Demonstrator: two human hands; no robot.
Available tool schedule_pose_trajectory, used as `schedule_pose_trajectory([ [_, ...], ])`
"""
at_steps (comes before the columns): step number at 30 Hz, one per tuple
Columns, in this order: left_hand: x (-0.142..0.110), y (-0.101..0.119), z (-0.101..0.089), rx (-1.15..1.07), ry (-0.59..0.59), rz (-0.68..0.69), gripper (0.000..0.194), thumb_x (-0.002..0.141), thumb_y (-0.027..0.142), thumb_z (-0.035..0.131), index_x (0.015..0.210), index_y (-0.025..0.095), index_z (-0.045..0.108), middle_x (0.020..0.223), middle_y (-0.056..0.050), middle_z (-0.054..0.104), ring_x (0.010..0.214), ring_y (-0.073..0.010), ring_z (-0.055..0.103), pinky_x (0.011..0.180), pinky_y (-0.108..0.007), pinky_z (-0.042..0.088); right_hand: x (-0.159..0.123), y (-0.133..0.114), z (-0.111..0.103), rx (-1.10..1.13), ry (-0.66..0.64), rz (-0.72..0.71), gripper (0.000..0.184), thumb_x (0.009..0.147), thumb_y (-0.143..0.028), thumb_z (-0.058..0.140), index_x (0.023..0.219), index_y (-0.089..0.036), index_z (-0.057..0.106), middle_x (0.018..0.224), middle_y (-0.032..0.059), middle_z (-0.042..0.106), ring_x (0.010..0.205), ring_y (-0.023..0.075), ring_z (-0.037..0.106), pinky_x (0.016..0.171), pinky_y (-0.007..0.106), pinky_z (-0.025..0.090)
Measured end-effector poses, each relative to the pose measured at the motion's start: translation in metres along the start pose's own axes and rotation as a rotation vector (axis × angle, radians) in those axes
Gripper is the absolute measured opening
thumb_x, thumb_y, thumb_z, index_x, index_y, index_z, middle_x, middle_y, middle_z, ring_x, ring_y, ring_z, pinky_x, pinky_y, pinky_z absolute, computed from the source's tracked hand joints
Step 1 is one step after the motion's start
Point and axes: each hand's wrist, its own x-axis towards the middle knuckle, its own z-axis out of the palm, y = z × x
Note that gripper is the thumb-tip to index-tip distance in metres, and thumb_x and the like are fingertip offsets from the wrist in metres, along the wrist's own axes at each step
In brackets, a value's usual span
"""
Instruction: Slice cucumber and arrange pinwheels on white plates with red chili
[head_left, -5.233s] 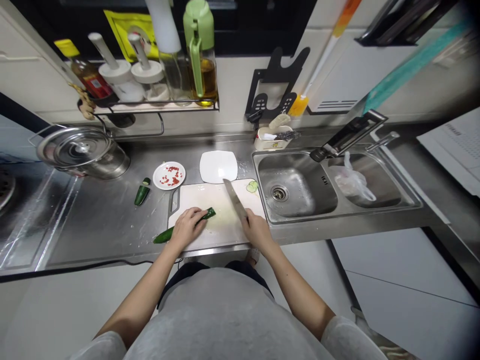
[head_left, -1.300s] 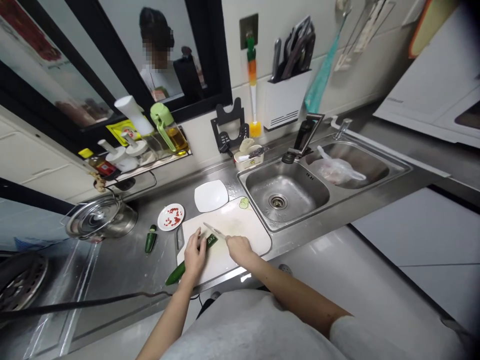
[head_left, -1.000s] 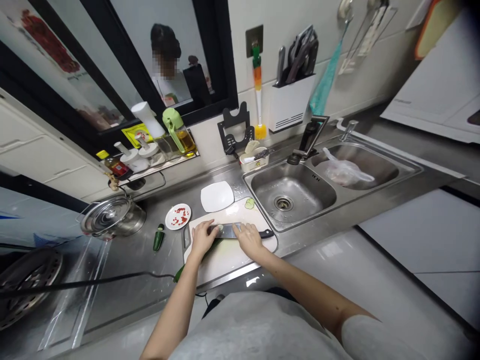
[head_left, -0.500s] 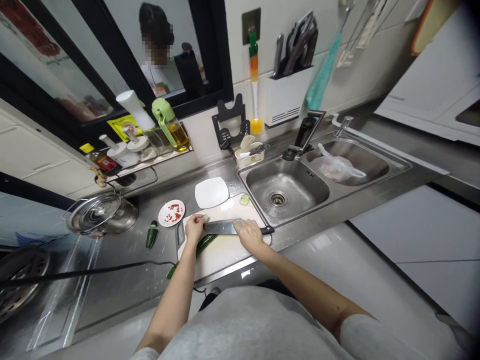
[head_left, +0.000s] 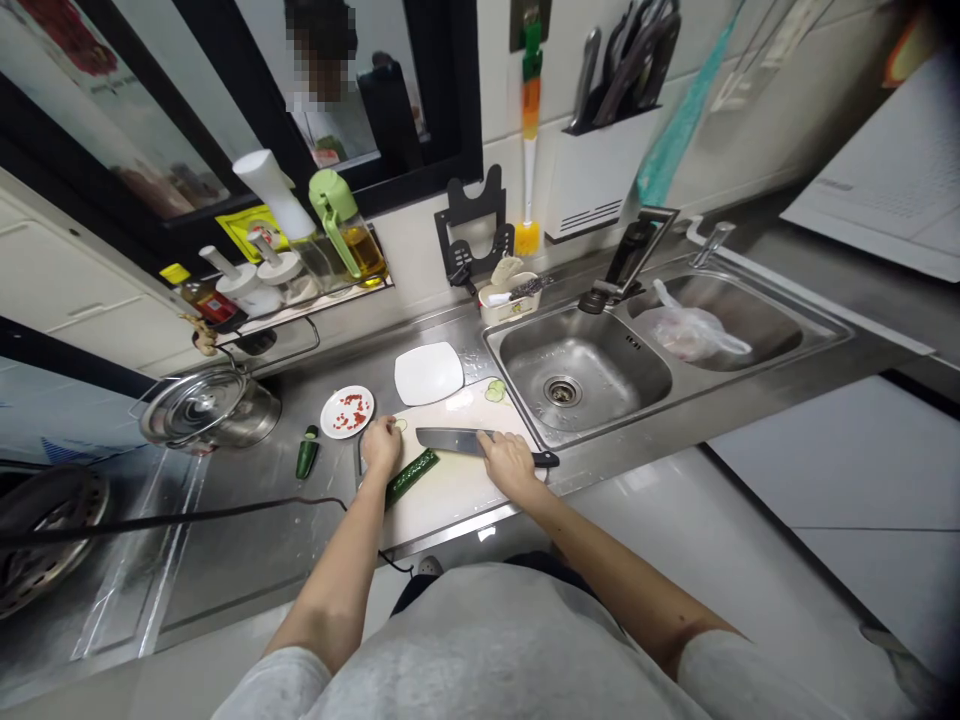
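My right hand point(head_left: 511, 464) grips a kitchen knife point(head_left: 454, 441) over the white cutting board point(head_left: 457, 495), its blade pointing left. At the board's left side, my left hand point(head_left: 382, 446) is closed, with a pale cucumber slice point(head_left: 401, 425) at its fingertips. A long dark green cucumber piece point(head_left: 413, 476) lies slanted on the board below the blade, its near end hidden by my left wrist. A few cucumber slices point(head_left: 495, 390) rest at the board's far right corner.
Beyond the board stand a white square plate point(head_left: 429, 373) and a small plate point(head_left: 335, 424) of red bits. A cucumber end point(head_left: 307, 453) lies left of them, near a steel pot point(head_left: 259, 405). The sink point(head_left: 600, 395) borders the board; a plastic bag point(head_left: 694, 333) sits in the second basin.
The knife has moved away from my left hand, toward the right, uncovering the cucumber piece. My left hand has shifted slightly left with the slice. The camera view has tilted downward a little.
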Motion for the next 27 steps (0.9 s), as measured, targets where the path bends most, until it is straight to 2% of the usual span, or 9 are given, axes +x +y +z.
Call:
schedule_pose_trajectory([
  [3,-0.005,-0.002,-0.003,-0.007,0.061,-0.020,0.033,0.083,0.030,0.054,0.112,0.021,0.066,0.108,-0.012,0.068,0.098,-0.0251,0.062,0.083,-0.034,0.046,-0.001,-0.002,-0.003,0.041,-0.021,0.030,0.039,0.093,-0.022,0.044,0.131,-0.019,0.050,0.112,0.0149,0.064,0.105,0.0238,0.058,0.088,0.033,0.035],
  [6,-0.020,-0.008,-0.007,-0.079,0.118,0.024,0.033,0.085,0.031,0.052,0.112,0.020,0.066,0.104,-0.010,0.068,0.090,-0.0218,0.063,0.081,-0.033,0.047,-0.003,-0.006,-0.007,0.123,-0.059,0.055,0.034,0.098,-0.026,0.036,0.126,-0.020,0.054,0.111,0.0122,0.067,0.102,0.0215,0.062,0.083,0.030,0.038],
  [9,-0.046,-0.013,-0.008,-0.152,0.157,0.239,0.030,0.088,0.033,0.050,0.108,0.019,0.068,0.100,-0.009,0.068,0.087,-0.0204,0.062,0.085,-0.035,0.048,-0.007,-0.012,-0.010,0.179,-0.103,0.038,0.036,0.100,-0.028,0.028,0.121,-0.018,0.055,0.105,0.0119,0.069,0.095,0.0216,0.065,0.077,0.029,0.040],
  [11,-0.065,-0.016,-0.007,-0.161,0.145,0.408,0.028,0.090,0.034,0.048,0.103,0.020,0.070,0.099,-0.008,0.067,0.093,-0.0210,0.061,0.089,-0.036,0.048,-0.010,-0.018,-0.011,0.190,-0.130,0.018,0.034,0.099,-0.026,0.029,0.117,-0.015,0.057,0.100,0.0127,0.070,0.093,0.0228,0.066,0.075,0.029,0.041],
  [15,-0.087,-0.015,-0.001,-0.109,0.115,0.576,0.027,0.092,0.034,0.049,0.103,0.023,0.072,0.100,-0.007,0.066,0.098,-0.0201,0.060,0.089,-0.034,0.048,-0.016,-0.032,-0.012,0.207,-0.162,-0.033,0.031,0.097,-0.024,0.033,0.115,-0.014,0.056,0.097,0.0133,0.070,0.093,0.0229,0.066,0.076,0.028,0.043],
  [21,-0.087,-0.015,0.011,-0.064,0.103,0.637,0.029,0.093,0.032,0.049,0.111,0.025,0.071,0.106,-0.007,0.066,0.099,-0.0187,0.060,0.088,-0.033,0.050,-0.024,-0.048,-0.007,0.186,-0.149,-0.053,0.028,0.095,-0.020,0.036,0.112,-0.014,0.057,0.097,0.0141,0.070,0.093,0.0232,0.067,0.077,0.030,0.045],
  [27,-0.087,-0.016,0.016,-0.032,0.094,0.647,0.030,0.094,0.031,0.047,0.113,0.026,0.071,0.105,-0.007,0.068,0.096,-0.0188,0.060,0.087,-0.034,0.050,-0.024,-0.053,-0.005,0.193,-0.181,-0.041,0.028,0.094,-0.017,0.037,0.113,-0.013,0.058,0.095,0.0156,0.071,0.096,0.0244,0.067,0.077,0.031,0.047],
])
